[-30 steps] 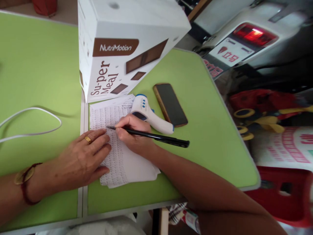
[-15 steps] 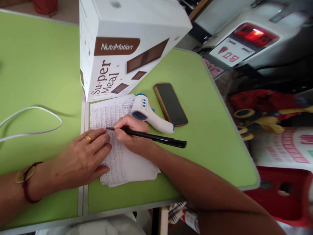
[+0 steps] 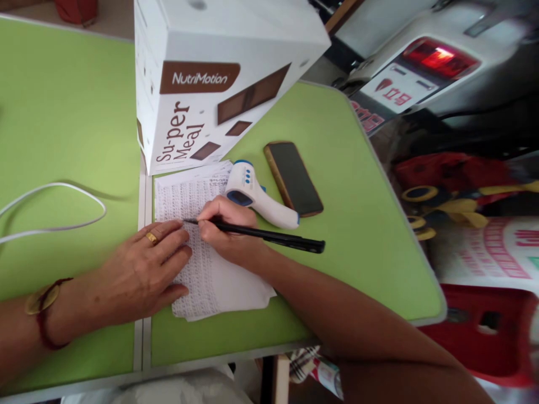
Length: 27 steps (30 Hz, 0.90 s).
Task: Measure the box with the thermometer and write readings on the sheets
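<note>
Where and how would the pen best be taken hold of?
Probably pinch the pen at its back end, coming from the picture's right: the right hand grips it near the tip, leaving that slim, straight end sticking out past the hand.

Versus 0.5 s ago, we record the pen's [image 3: 278, 237] rear end swung slightly rightward, largely undoing its previous small leftward swing. Versus 1.0 s ago, we find its writing tip marginally lower in view.
</note>
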Motion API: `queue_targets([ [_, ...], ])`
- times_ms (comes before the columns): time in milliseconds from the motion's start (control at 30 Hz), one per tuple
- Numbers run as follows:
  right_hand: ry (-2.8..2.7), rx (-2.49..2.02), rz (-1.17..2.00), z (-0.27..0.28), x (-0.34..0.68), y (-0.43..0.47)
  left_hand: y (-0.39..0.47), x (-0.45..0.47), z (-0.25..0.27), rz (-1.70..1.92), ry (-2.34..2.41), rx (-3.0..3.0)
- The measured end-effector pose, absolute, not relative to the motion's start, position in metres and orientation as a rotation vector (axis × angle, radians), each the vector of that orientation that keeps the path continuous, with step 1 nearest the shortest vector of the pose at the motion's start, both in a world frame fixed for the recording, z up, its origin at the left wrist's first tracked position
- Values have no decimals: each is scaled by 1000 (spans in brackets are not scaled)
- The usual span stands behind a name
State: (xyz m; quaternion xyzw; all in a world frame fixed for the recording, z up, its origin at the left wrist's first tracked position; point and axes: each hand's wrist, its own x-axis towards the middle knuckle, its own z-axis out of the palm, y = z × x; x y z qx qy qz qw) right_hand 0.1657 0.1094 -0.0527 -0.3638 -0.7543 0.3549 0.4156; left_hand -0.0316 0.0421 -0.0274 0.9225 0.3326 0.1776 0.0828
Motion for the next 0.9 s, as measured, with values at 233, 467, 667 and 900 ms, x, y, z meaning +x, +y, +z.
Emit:
queue_targets([
  [233, -1888, -936, 862, -51, 165, 109, 42, -32, -27, 529, 1003, 2760],
  [467, -1882, -947, 878, -50, 165, 109, 42, -32, -27, 555, 990, 2750],
  [667, -1848, -1035, 891, -49, 166, 107, 42, -32, -28, 555, 999, 2752],
  [900, -1829, -1008, 876, -48, 166, 107, 43, -31, -28, 552, 1002, 2745],
])
